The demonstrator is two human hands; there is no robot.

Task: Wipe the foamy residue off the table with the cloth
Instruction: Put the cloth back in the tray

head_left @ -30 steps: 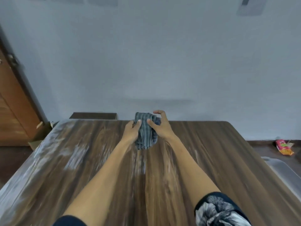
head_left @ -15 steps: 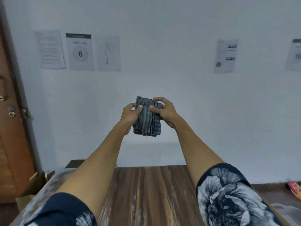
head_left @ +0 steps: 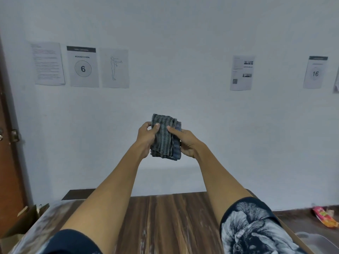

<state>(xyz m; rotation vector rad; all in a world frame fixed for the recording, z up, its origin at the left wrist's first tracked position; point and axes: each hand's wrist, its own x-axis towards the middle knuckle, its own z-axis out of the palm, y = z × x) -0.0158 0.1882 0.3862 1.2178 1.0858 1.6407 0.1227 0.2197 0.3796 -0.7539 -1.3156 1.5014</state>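
- Both hands up in the air, left hand (head_left: 146,137) and right hand (head_left: 185,142) each gripping a side of the folded cloth (head_left: 165,138)
- Cloth's well above the table (head_left: 165,217)
- Foam (head_left: 45,215) smeared along its left edge

On the wall (head_left: 183,33) hang several papers: a text sheet (head_left: 48,64), a "WORKSTATION 6" sign (head_left: 83,67), a body-figure drawing (head_left: 115,68), a leaflet (head_left: 241,72) and a "16" sign (head_left: 315,72). A brown door (head_left: 7,162) stands left; a pink packet (head_left: 325,217) lies on the floor at right.

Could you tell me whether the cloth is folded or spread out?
Folded: the cloth is a thick layered bundle pinched between left hand and right hand.
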